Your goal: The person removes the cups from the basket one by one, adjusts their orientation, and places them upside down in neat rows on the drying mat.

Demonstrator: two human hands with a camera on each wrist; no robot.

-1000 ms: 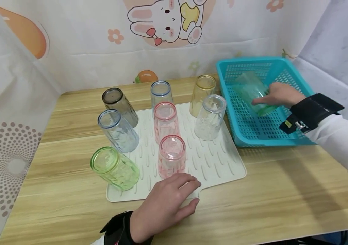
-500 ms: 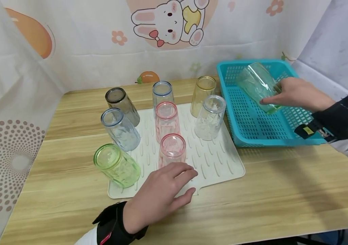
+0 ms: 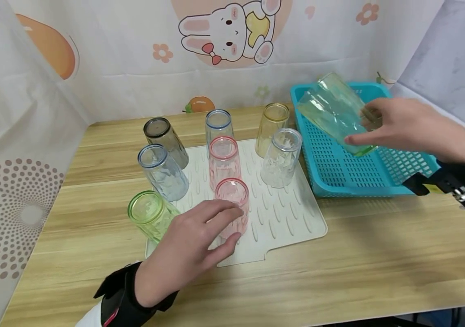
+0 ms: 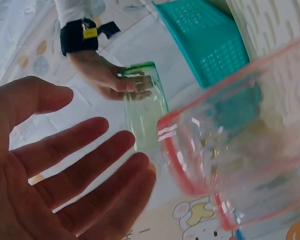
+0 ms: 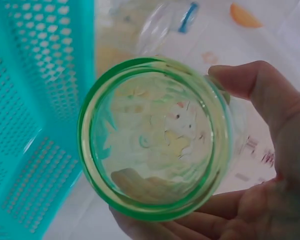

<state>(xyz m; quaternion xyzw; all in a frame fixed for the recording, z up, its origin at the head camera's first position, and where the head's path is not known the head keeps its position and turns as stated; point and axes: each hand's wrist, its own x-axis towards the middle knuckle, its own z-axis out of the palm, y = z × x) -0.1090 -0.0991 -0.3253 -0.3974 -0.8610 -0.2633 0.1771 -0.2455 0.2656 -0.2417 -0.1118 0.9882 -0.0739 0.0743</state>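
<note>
My right hand (image 3: 416, 127) grips a pale green drinking glass (image 3: 334, 111) near its thick green base, tilted above the blue basket (image 3: 359, 190). In the right wrist view that green base (image 5: 155, 212) faces the camera, with thumb and fingers round the glass. My left hand (image 3: 187, 240) hovers with loosely bent, spread fingers beside the nearest pink glass (image 3: 232, 195); the left wrist view shows its palm holding nothing. Upside down on the white drying mat (image 3: 289, 231) stand another pink glass (image 3: 224, 159) and a clear glass (image 3: 282, 156). A bright green glass (image 3: 150, 211) is partly behind my left hand.
At the mat's left edge are a light blue glass (image 3: 164, 175) and a dark grey glass (image 3: 167, 138). A blue-rimmed glass (image 3: 218, 125) and a yellow glass (image 3: 273, 127) stand at the back, near the printed curtain (image 3: 134, 91).
My right hand has lifted the pale green glass up from inside the basket, tilting it. My left hand has shifted left and slightly up, over the mat's front edge.
</note>
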